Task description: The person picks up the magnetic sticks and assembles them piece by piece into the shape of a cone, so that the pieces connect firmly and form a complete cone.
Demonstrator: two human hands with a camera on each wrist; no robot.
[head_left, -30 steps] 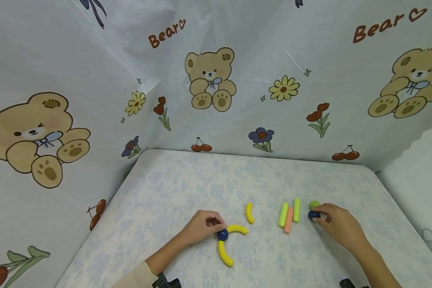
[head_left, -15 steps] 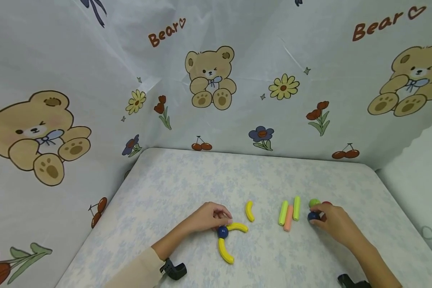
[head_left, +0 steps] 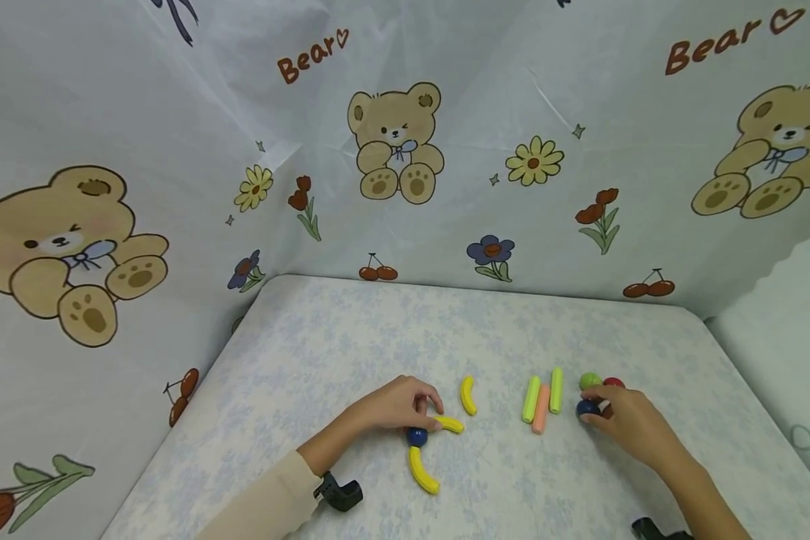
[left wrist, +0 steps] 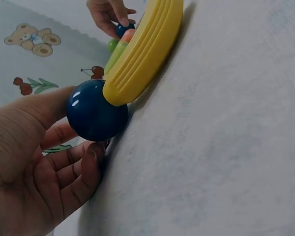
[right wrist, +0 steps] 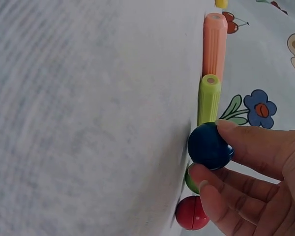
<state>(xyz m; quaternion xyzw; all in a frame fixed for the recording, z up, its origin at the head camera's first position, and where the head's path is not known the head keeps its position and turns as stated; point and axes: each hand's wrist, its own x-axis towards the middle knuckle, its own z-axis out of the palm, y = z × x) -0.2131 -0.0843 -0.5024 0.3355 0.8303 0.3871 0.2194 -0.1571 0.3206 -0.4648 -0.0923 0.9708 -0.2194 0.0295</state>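
My left hand (head_left: 398, 405) is at a dark blue ball (head_left: 416, 437), its thumb and index finger pinching the ball end of a yellow curved stick (head_left: 451, 425). In the left wrist view the thumb and index tips are hidden behind that ball. A second yellow curved stick (head_left: 423, 472) joins the ball and points toward the person. My right hand (head_left: 634, 420) pinches another dark blue ball (right wrist: 210, 146) between thumb and fingers. A green ball (head_left: 590, 382) and a red ball (right wrist: 191, 213) lie just beyond it.
Between the hands lie a loose yellow curved stick (head_left: 469, 395), two light green straight sticks (head_left: 556, 390) and an orange straight stick (head_left: 541, 409). The pale patterned table (head_left: 351, 330) meets a bear-print cloth (head_left: 432, 240) at its back and left.
My left hand has shifted right, from the ball's upper left onto the upper curved stick's inner end. My right hand has drawn back slightly, and the red ball has come into view.
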